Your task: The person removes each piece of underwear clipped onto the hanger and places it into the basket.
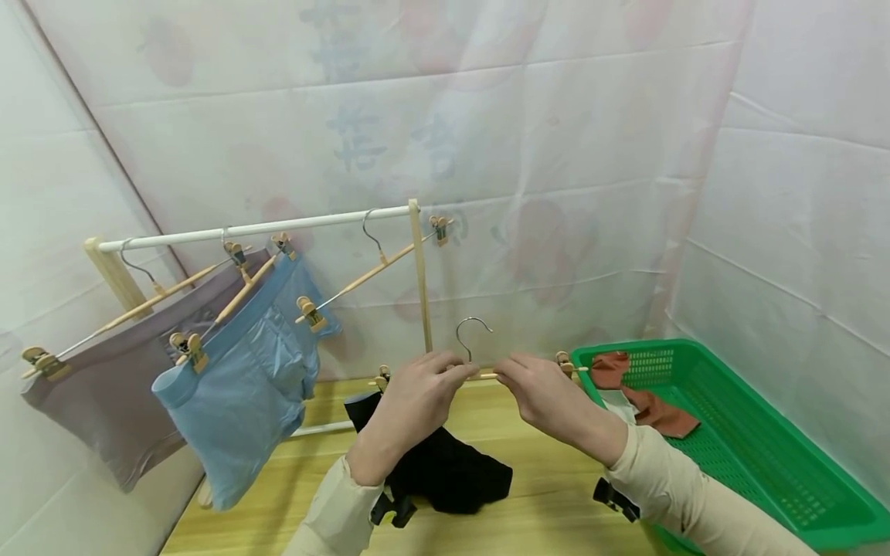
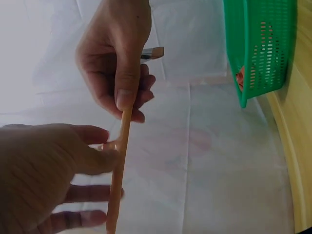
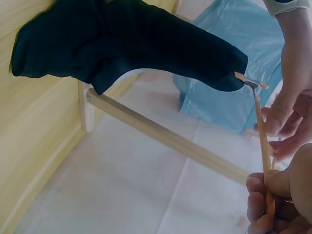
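A clip hanger (image 1: 488,376) with a metal hook is held level between both hands. My left hand (image 1: 417,401) pinches it near the hook, thumb on one side of the wooden bar (image 2: 118,180) and fingers on the other. Farther right, my right hand (image 1: 552,398) grips the same bar with thumb and curled fingers. Black underpants (image 1: 459,471) hang from the left clip (image 3: 251,83), the rest of the cloth drooping over the table, partly hidden by the left arm. The right clip (image 1: 565,361) holds no cloth and is near the basket.
Left, a rack with a white rail (image 1: 299,225) carries light blue underpants (image 1: 243,386), mauve underpants (image 1: 132,401) and a bare clip hanger (image 1: 382,266). A green basket (image 1: 772,417) on the right contains rust-coloured cloth (image 1: 660,413). Below lies the wooden table (image 1: 556,494).
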A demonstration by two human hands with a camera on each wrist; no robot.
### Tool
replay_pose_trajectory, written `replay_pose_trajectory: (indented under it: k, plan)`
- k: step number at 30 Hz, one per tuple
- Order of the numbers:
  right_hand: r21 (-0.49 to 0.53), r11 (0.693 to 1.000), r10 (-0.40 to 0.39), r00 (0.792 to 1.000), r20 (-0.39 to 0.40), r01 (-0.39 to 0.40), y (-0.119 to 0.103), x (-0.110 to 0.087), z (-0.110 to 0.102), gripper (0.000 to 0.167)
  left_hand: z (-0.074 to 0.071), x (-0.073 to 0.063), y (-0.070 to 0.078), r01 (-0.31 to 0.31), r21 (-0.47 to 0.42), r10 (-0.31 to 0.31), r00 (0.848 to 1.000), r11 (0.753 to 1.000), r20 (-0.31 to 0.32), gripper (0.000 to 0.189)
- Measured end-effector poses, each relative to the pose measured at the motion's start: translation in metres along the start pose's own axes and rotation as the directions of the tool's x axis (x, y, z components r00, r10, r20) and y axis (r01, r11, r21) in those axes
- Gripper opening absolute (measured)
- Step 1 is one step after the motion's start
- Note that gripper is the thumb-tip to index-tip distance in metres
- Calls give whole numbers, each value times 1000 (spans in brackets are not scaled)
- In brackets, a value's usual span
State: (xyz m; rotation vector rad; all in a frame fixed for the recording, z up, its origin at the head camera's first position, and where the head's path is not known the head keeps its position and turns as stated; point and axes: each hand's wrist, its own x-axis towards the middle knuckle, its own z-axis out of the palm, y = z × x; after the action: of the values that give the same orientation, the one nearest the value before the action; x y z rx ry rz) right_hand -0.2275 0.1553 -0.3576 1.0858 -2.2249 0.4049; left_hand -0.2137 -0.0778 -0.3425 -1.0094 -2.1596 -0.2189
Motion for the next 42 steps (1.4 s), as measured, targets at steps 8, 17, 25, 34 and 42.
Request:
replay_pose_trajectory:
  k: [8, 17, 25, 34, 42]
  plan:
    - [-16, 1000, 8, 1000, -28, -9, 6, -4, -1, 11, -10, -10, -19, 78, -25, -81, 990, 997, -120, 23]
    - [-22, 1000, -5, 998, -63, 4, 10, -7, -3, 10, -18, -33, -43, 284, -39, -287, 954, 958, -85, 19]
    - [-11, 1000, -20, 993, -118, 19, 15, -8, -5, 10, -18, -42, -51, 363, -164, -376, 925, 917, -58, 23]
    - [28, 999, -17, 994, -105, 20, 17, -8, -7, 11, -15, -47, -56, 351, -274, -385, 920, 895, -80, 19]
    - [35, 999, -26, 995, -97, 30, 19, -8, -6, 10, -11, -49, -60, 315, -348, -372, 922, 883, -109, 14]
